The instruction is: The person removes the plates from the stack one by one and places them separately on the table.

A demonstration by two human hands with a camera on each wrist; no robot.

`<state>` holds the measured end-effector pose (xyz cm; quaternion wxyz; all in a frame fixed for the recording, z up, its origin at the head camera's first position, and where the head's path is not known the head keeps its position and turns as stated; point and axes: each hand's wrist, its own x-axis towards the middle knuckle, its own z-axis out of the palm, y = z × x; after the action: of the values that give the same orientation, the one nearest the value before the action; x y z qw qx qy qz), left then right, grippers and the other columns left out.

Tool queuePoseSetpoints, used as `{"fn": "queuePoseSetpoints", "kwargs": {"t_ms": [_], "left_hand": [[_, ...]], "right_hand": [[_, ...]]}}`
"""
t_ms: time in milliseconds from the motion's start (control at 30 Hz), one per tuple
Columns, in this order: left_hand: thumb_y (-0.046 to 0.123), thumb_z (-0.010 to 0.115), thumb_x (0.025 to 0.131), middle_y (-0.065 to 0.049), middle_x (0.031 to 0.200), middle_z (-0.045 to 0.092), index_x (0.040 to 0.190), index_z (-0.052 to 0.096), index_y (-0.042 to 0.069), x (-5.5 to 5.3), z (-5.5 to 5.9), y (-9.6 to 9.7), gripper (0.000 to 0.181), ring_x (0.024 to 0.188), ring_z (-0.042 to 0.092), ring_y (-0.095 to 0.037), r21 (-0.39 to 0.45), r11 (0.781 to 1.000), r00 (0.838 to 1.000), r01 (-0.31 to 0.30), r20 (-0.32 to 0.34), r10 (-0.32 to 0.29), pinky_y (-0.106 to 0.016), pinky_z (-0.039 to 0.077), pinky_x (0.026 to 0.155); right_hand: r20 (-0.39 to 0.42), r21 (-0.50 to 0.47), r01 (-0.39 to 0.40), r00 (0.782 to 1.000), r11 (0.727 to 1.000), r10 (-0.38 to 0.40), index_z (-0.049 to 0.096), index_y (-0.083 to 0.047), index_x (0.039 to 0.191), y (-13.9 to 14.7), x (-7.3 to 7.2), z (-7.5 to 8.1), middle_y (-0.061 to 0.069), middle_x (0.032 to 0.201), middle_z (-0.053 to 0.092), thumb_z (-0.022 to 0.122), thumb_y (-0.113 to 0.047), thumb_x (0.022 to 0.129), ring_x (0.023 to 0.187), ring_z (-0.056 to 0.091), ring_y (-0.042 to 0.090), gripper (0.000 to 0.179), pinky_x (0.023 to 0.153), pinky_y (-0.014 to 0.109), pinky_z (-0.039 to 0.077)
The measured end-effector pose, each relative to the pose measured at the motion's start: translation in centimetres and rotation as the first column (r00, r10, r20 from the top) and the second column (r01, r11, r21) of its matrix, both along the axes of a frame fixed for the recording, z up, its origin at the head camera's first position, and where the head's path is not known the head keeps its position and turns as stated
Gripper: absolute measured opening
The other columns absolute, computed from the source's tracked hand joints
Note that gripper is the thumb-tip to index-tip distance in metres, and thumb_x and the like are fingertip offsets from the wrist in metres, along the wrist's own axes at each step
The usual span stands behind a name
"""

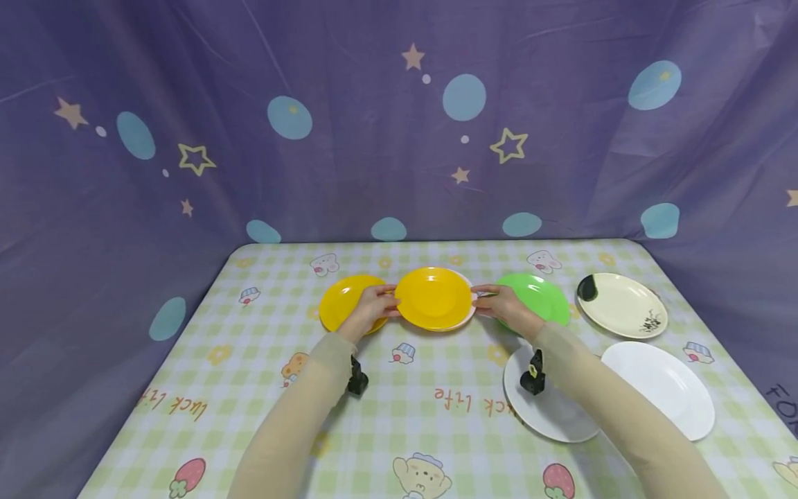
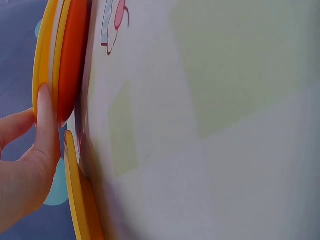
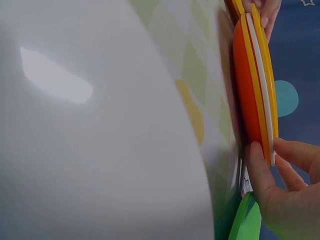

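A stack of plates [image 1: 433,298] is between my two hands, with a yellow plate on top and a pale pinkish-white rim showing beneath it at the right. From the side, the right wrist view shows a white rim [image 3: 260,75] sandwiched between yellow ones, the lowest with an orange underside [image 3: 245,85]. My left hand [image 1: 377,305] pinches the stack's left edge, its thumb against the rims in the left wrist view. On the opposite edge, my right hand [image 1: 503,308] grips with thumb below and fingers above. The stack sits close over the cloth.
Another yellow plate [image 1: 339,301] lies by my left hand. A green plate [image 1: 536,294] is partly behind my right hand. Farther right are a cream oval plate [image 1: 623,305] with dark decoration and two white plates, one round [image 1: 548,412], one oval [image 1: 667,388], near my right forearm.
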<state>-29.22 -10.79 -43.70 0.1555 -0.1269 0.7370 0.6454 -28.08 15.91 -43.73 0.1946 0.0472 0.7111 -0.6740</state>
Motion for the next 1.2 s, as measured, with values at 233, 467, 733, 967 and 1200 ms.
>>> {"fn": "queuePoseSetpoints", "kwargs": {"t_ms": [233, 467, 733, 967, 1200], "left_hand": [[0.002, 0.055, 0.084, -0.014, 0.107, 0.056, 0.126, 0.046, 0.006, 0.1, 0.1, -0.6, 0.043, 0.067, 0.06, -0.015, 0.043, 0.999, 1.0, 0.015, -0.022, -0.014, -0.031, 0.053, 0.073], [0.0, 0.054, 0.085, -0.016, 0.112, 0.055, 0.125, 0.048, 0.007, 0.2, 0.2, -0.9, 0.041, 0.073, 0.061, -0.017, 0.066, 0.998, 1.0, -0.011, -0.026, 0.012, -0.033, 0.052, 0.076], [0.001, 0.055, 0.085, -0.014, 0.105, 0.057, 0.123, 0.05, 0.006, 1.0, 0.7, -1.3, 0.039, 0.078, 0.061, -0.021, 0.043, 0.998, 0.997, -0.048, -0.061, 0.051, -0.029, 0.054, 0.07], [-0.002, 0.054, 0.084, -0.016, 0.112, 0.053, 0.126, 0.048, 0.005, 0.9, 0.5, -2.1, 0.043, 0.073, 0.06, -0.016, 0.106, 0.993, 0.996, -0.052, -0.068, 0.059, -0.029, 0.054, 0.068], [-0.003, 0.052, 0.085, -0.018, 0.115, 0.053, 0.127, 0.046, 0.004, 1.1, 0.6, -2.8, 0.043, 0.07, 0.06, -0.013, 0.156, 0.986, 0.996, -0.064, -0.051, 0.073, -0.028, 0.054, 0.066]], "right_hand": [[-0.023, 0.026, -0.002, 1.0, 1.0, 0.003, 0.037, 0.01, 0.127, -0.1, 0.0, -0.2, 0.03, 0.127, 0.04, 0.049, 0.005, 0.085, 0.08, 0.059, 0.009, 0.044, 0.088, 0.033, 0.046], [-0.022, 0.026, 0.009, 1.0, 1.0, -0.008, 0.037, 0.011, 0.127, -0.1, 0.0, -0.1, 0.031, 0.127, 0.039, 0.048, 0.007, 0.085, 0.077, 0.059, 0.008, 0.044, 0.086, 0.032, 0.047], [-0.033, 0.022, -0.002, 0.999, 1.0, 0.003, 0.037, 0.011, 0.127, 0.0, 0.0, -0.1, 0.03, 0.128, 0.039, 0.048, 0.006, 0.086, 0.08, 0.059, 0.009, 0.043, 0.087, 0.032, 0.046], [-0.021, 0.031, 0.005, 1.0, 0.999, -0.005, 0.037, 0.01, 0.128, -0.1, 0.0, 0.0, 0.029, 0.13, 0.037, 0.047, 0.006, 0.086, 0.081, 0.058, 0.009, 0.043, 0.089, 0.033, 0.045], [-0.002, 0.041, 0.018, 1.0, 0.999, -0.018, 0.039, 0.009, 0.127, -0.3, -0.1, -0.1, 0.028, 0.129, 0.039, 0.049, 0.005, 0.086, 0.081, 0.059, 0.009, 0.043, 0.088, 0.033, 0.046]]}}
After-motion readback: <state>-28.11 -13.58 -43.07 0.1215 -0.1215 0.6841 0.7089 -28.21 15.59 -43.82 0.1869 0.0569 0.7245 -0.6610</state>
